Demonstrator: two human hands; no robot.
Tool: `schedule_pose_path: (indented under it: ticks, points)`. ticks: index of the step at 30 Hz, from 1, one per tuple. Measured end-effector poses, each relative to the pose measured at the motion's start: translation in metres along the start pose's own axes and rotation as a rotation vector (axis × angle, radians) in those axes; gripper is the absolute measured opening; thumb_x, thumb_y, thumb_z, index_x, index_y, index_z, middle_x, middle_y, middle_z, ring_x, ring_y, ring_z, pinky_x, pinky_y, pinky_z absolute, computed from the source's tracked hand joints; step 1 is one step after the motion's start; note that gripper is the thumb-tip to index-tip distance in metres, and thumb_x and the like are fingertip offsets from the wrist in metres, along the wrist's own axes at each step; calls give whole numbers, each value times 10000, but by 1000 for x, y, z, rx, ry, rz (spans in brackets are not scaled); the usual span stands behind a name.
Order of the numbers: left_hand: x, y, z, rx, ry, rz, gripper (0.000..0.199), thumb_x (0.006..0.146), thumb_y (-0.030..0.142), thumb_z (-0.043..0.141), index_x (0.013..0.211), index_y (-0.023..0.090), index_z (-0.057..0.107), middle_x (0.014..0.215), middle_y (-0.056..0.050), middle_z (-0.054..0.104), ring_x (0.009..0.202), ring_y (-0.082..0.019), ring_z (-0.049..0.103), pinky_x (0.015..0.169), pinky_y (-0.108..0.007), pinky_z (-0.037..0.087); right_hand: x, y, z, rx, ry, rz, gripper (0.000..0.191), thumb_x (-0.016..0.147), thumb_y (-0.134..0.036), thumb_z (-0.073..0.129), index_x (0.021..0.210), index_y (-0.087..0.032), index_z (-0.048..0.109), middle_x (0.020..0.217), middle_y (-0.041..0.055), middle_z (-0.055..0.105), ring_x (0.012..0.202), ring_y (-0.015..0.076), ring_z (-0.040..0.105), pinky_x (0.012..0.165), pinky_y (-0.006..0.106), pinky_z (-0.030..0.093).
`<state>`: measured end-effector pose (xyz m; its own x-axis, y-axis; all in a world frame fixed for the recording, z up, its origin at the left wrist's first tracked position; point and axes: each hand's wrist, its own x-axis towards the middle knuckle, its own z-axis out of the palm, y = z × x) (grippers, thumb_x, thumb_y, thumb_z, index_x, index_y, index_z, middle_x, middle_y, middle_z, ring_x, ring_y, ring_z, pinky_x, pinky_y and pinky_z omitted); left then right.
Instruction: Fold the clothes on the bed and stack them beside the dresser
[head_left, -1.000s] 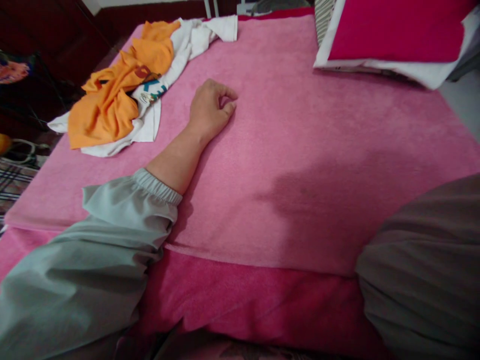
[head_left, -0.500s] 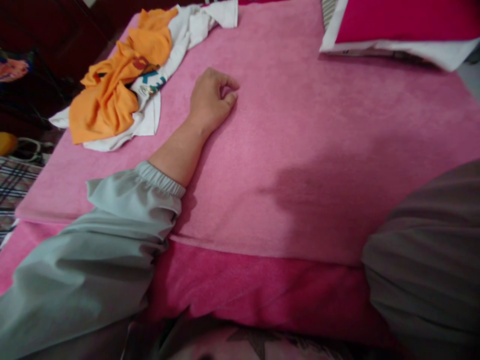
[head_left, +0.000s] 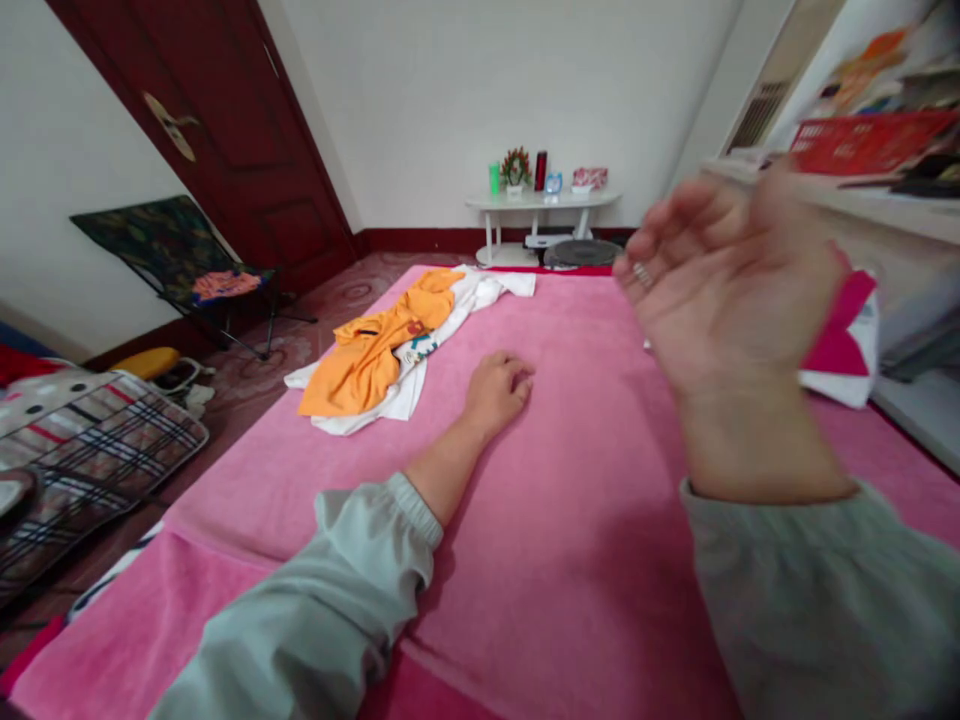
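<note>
My left hand [head_left: 495,394] rests on the pink blanket [head_left: 581,420] that covers the bed. Its fingers are loosely bent, with a gap between thumb and forefinger, and nothing shows in it. Just beyond, to its left, an orange shirt [head_left: 352,370] lies crumpled over a white shirt [head_left: 410,392] with a coloured print. My right hand [head_left: 739,285] is raised close to the camera, palm turned towards me and slightly blurred. Its fingers are half curled and hold nothing; a ring shows on one of them.
A folding chair [head_left: 176,255] with a patterned cloth stands by the dark red door [head_left: 225,110]. At left is a plaid-covered basket [head_left: 97,470]. A low white table [head_left: 544,203] stands at the far wall. Behind my right hand are a crimson and white item [head_left: 844,345] and a shelf with a red basket [head_left: 874,140].
The view has tilted up from the bed to the room. My right hand, out of sight before, is now raised in view. The left hand has stayed on the blanket.
</note>
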<state>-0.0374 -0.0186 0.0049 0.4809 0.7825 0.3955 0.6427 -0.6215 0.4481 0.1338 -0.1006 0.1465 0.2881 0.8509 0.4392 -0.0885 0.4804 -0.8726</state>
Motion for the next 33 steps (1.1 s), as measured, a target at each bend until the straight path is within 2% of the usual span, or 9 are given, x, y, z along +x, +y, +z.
schedule_pose_path:
  ticks: [2,5,9,14,18,22,26,28,33]
  points:
    - [-1,1,-2,-35,-1,-7,254,808,262,523,996,234,691,1060,-90,625,1048,-249,567,942,-393,461,4,36,6,28,91,124,361,859,-475,474,942,-163,634,931,29,672,834,120,628,739,253,473]
    - [-2,1,-4,-86,2,-13,256,801,282,529,997,298,693,1069,-94,625,1064,-256,570,939,-395,454,-1,110,-4,-279,91,327,312,684,-464,640,789,-170,641,798,53,694,710,173,628,622,279,478]
    - [-2,1,-2,-106,23,-9,240,768,284,574,968,314,702,1044,-91,645,1044,-254,590,913,-389,469,-11,166,-27,-573,-73,193,248,644,-359,619,809,-183,678,842,73,712,786,223,647,759,356,498]
    - [9,-11,-24,-169,94,-93,247,781,224,545,976,261,691,995,-58,685,963,-218,627,895,-370,502,-16,165,-32,-660,-151,119,250,711,-370,543,804,-194,694,846,74,716,807,241,653,791,377,498]
    - [8,-49,-80,71,395,-294,277,792,185,518,1018,232,671,1091,-67,670,1067,-247,580,978,-409,429,-17,164,-32,-664,-147,123,256,726,-388,538,800,-201,695,866,74,719,842,252,653,814,380,495]
    - [-14,-96,-122,421,615,-654,361,838,261,489,1177,187,588,1157,-145,623,1109,-323,532,931,-458,398,-17,167,-32,-669,-155,134,260,726,-384,538,812,-196,694,872,74,716,843,250,650,812,374,492]
    - [-28,-118,-121,531,502,-958,506,799,306,551,1251,84,497,1109,-203,623,1121,-348,513,926,-456,364,-18,166,-31,-678,-156,126,268,733,-382,530,809,-184,693,873,78,711,847,242,646,826,365,481]
    - [-29,-119,-115,552,463,-983,513,790,317,562,1243,87,492,1104,-198,621,1114,-347,510,925,-458,354,-19,165,-31,-672,-159,126,269,737,-383,527,810,-182,691,870,79,710,853,241,645,832,362,477]
    - [-30,-119,-116,586,534,-905,449,783,287,559,1214,164,533,1094,-153,621,1071,-339,524,862,-445,384,-20,163,-30,-645,-169,139,268,738,-380,538,818,-175,690,876,83,704,850,245,642,825,370,477]
